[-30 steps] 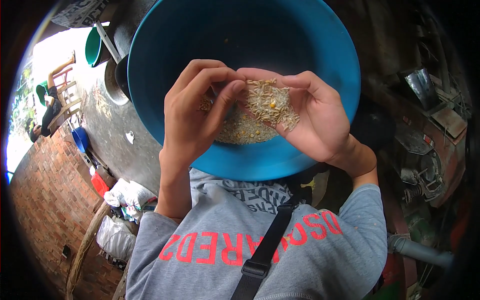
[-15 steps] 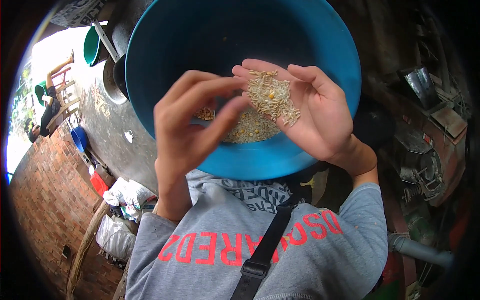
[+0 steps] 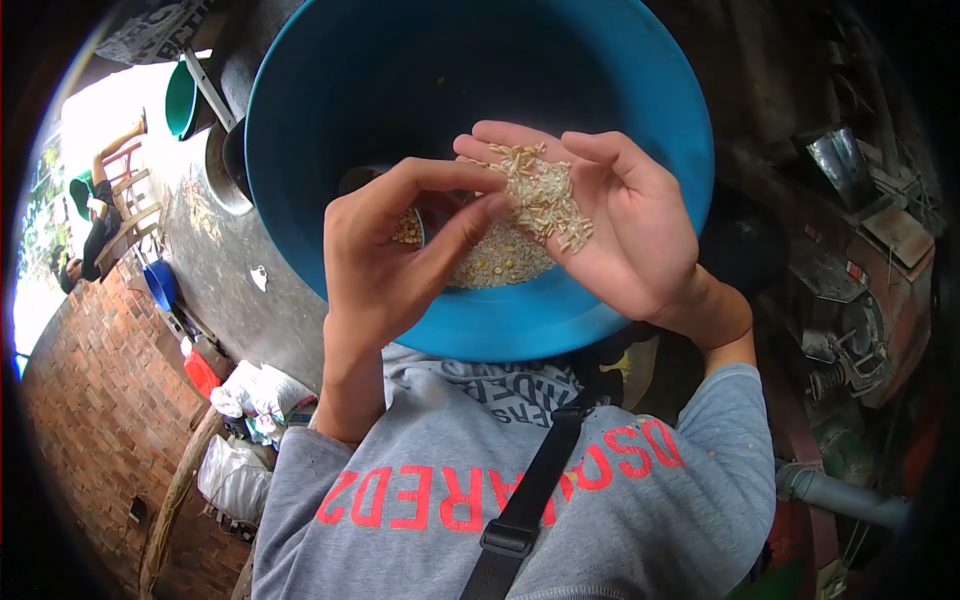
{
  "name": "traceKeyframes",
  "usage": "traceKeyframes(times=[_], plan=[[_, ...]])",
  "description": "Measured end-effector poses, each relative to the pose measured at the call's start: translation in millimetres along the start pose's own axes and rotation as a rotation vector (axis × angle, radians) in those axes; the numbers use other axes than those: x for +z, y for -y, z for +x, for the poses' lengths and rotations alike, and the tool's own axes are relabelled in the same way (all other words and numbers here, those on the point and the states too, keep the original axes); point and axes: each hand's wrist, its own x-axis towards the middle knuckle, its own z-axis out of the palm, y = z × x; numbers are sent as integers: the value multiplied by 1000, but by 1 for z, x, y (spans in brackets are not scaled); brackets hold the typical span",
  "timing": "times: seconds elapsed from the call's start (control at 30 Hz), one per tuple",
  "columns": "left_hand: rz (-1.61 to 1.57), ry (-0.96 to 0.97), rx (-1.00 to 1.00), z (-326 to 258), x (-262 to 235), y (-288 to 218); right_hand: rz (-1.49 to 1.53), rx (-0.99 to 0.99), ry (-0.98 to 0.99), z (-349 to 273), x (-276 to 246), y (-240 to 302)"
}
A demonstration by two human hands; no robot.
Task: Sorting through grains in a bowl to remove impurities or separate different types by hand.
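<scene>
My right hand (image 3: 640,245) lies palm up over a large blue tub (image 3: 520,330), a layer of unhusked rice grains (image 3: 548,200) spread across its palm and fingers. Coming from the left, my left hand (image 3: 375,250) pinches thumb and forefinger together at the edge of these grains; what sits between the fingertips is too small to make out. Below the hands, more pale grain (image 3: 495,262) mixed with yellow kernels rests in the tub. Partly hidden behind my left hand is a small container with yellow corn kernels (image 3: 408,228).
Grey concrete floor (image 3: 270,310) and brick paving (image 3: 90,400) stretch to the left, with white sacks (image 3: 235,470) on them. Further off are a green basin (image 3: 181,98), a blue container (image 3: 160,283) and a seated person (image 3: 103,220). Machinery (image 3: 850,325) stands at the right.
My left hand has moved slightly right and its thumb and forefinger have closed at the grains. The yellow kernel seen earlier on my right palm no longer shows.
</scene>
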Motion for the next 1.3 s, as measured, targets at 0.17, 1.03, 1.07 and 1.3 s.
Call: traceKeyframes(times=[0.17,1.03,1.07,1.3], plan=[[-33,10,25,2,0,-1,-18,30,52,1,3,-1],[175,224,-80,-45,34,7,-273,-281,-133,-4,-7,7],[308,229,-57,-48,44,10,-294,-304,-122,-5,-5,7],[482,76,-79,-41,76,45,-521,-537,65,-26,22,30]])
